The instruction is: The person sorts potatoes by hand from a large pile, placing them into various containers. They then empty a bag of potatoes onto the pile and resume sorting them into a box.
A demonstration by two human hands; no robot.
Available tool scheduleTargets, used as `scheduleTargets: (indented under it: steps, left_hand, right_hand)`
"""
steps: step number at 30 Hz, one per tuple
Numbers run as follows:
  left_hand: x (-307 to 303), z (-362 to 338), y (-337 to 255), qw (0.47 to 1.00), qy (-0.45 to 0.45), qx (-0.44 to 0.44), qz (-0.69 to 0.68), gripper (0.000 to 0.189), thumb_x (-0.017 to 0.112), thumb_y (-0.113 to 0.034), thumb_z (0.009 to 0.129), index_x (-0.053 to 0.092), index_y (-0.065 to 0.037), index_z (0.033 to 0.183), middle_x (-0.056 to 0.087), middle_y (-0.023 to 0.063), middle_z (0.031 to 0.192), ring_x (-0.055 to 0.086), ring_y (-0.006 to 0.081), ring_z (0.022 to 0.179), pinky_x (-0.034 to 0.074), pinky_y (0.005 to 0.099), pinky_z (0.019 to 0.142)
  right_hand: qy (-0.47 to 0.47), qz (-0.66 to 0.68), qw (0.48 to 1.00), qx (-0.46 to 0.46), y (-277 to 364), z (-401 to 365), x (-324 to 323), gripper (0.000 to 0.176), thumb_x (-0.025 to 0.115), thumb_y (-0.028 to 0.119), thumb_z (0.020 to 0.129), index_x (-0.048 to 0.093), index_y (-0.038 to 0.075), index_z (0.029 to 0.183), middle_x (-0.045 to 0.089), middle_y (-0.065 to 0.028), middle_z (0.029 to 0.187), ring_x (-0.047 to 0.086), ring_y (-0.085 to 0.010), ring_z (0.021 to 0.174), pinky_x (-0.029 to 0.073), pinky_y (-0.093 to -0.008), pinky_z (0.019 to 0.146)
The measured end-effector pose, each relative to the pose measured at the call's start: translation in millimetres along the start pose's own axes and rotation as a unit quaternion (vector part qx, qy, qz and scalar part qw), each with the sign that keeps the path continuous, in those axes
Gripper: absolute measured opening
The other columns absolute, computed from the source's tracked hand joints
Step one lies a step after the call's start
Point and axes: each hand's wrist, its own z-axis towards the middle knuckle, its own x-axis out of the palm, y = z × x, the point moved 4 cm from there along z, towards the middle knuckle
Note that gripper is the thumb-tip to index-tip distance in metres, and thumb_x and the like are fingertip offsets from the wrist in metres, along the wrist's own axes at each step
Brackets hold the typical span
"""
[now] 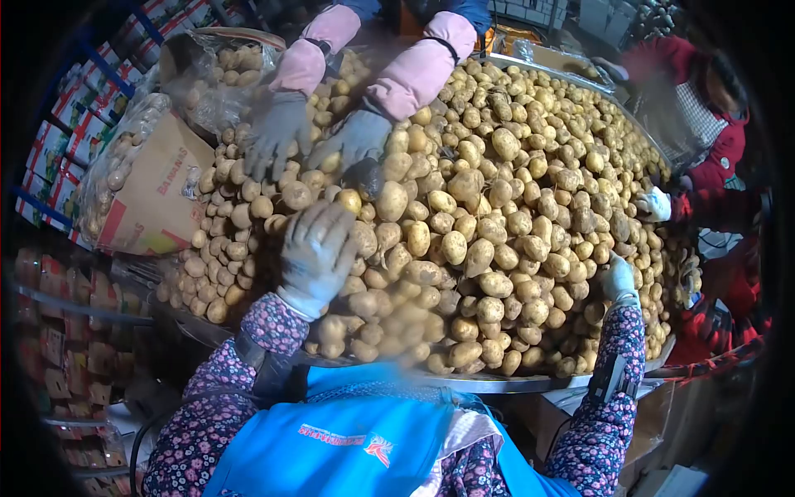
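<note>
A large heap of potatoes (pixel 497 224) covers the metal-edged table in front of me. My left hand (pixel 319 253), in a light, soiled work glove, lies over the potatoes at the left of the heap. Its fingers stretch forward, close to a yellowish potato (pixel 349 200). Farther right, my right hand (pixel 619 280), also gloved, rests against potatoes near the right side. Its fingers reach forward and look loosely extended, though the fingertips are partly hidden. A dark, blackish lump (pixel 364 176) lies ahead of my left hand, under a co-worker's glove.
Opposite, a co-worker's grey-gloved hands (pixel 279 137) touch the heap close to my left hand. Another person's white glove (pixel 654 205) is at the right edge. A cardboard box (pixel 157 190) and bagged potatoes stand left. The table's metal rim (pixel 464 385) runs before my body.
</note>
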Motion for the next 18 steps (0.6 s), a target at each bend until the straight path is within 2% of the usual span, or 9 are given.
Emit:
scheduleTargets:
  steps: [5, 9, 13, 15, 16, 17, 18]
  left_hand:
    - [16.1, 11.0, 18.3, 0.999, 0.019, -0.022, 0.018, 0.041, 0.067, -0.014, 0.081, 0.059, -0.001, 0.119, 0.057, 0.0152, 0.120, 0.054, 0.0365, 0.113, 0.043, 0.0491, 0.101]
    - [36.3, -2.6, 7.0, 0.995, 0.088, -0.019, 0.053, 0.046, 0.060, -0.022, 0.085, 0.057, -0.004, 0.128, 0.052, 0.0196, 0.130, 0.049, 0.0375, 0.121, 0.037, 0.0501, 0.108]
    - [31.7, -2.1, 3.8, 0.994, 0.102, -0.029, 0.024, 0.046, 0.061, -0.021, 0.085, 0.058, -0.005, 0.128, 0.051, 0.0189, 0.132, 0.048, 0.0374, 0.123, 0.037, 0.0495, 0.108]
    - [24.2, 4.3, -3.0, 0.996, 0.084, -0.010, 0.015, 0.043, 0.061, -0.020, 0.085, 0.061, -0.005, 0.125, 0.050, 0.0186, 0.134, 0.046, 0.0372, 0.125, 0.036, 0.0496, 0.108]
    - [17.0, 8.1, -12.0, 0.997, 0.067, -0.021, 0.012, 0.040, 0.062, -0.019, 0.084, 0.063, -0.005, 0.122, 0.057, 0.0174, 0.126, 0.051, 0.0373, 0.121, 0.042, 0.0494, 0.104]
    - [12.1, 10.1, -22.5, 0.998, 0.068, -0.014, 0.003, 0.040, 0.062, -0.019, 0.084, 0.063, -0.005, 0.122, 0.057, 0.0174, 0.126, 0.051, 0.0373, 0.121, 0.042, 0.0494, 0.104]
    - [7.8, 9.7, -33.1, 0.996, 0.055, -0.010, -0.075, 0.039, 0.062, -0.017, 0.084, 0.063, -0.004, 0.121, 0.059, 0.0179, 0.123, 0.054, 0.0382, 0.117, 0.045, 0.0483, 0.100]
  right_hand:
    - [-0.006, 0.045, 0.999, -0.024, -27.4, 10.8, 17.0, 0.051, 0.078, 0.019, 0.078, 0.064, 0.014, 0.127, 0.069, -0.0183, 0.114, 0.065, -0.0344, 0.110, 0.051, -0.0407, 0.094]
    - [-0.019, 0.073, 0.997, -0.023, -44.6, 16.7, 28.3, 0.052, 0.080, 0.022, 0.077, 0.065, 0.016, 0.127, 0.068, -0.0178, 0.116, 0.064, -0.0341, 0.110, 0.051, -0.0406, 0.095]
    - [-0.062, 0.142, 0.988, -0.020, -49.5, 14.9, 36.9, 0.053, 0.081, 0.024, 0.075, 0.066, 0.017, 0.125, 0.073, -0.0122, 0.108, 0.069, -0.0259, 0.101, 0.053, -0.0367, 0.088]
    - [-0.110, 0.178, 0.978, -0.017, -30.2, -3.0, 24.6, 0.055, 0.082, 0.023, 0.074, 0.066, 0.016, 0.126, 0.074, -0.0092, 0.104, 0.070, -0.0193, 0.093, 0.053, -0.0325, 0.084]
    - [-0.153, 0.144, 0.977, -0.010, -37.1, -4.9, 23.1, 0.055, 0.082, 0.023, 0.075, 0.066, 0.016, 0.127, 0.074, -0.0092, 0.103, 0.070, -0.0188, 0.092, 0.053, -0.0326, 0.084]
    - [-0.195, 0.110, 0.975, -0.002, -44.5, -8.7, 22.4, 0.056, 0.081, 0.023, 0.075, 0.065, 0.016, 0.128, 0.074, -0.0091, 0.103, 0.070, -0.0182, 0.090, 0.053, -0.0326, 0.084]
    - [-0.224, 0.136, 0.965, 0.023, -48.9, -16.9, 16.7, 0.056, 0.081, 0.022, 0.076, 0.064, 0.014, 0.129, 0.074, -0.0079, 0.104, 0.069, -0.0157, 0.089, 0.053, -0.0310, 0.082]
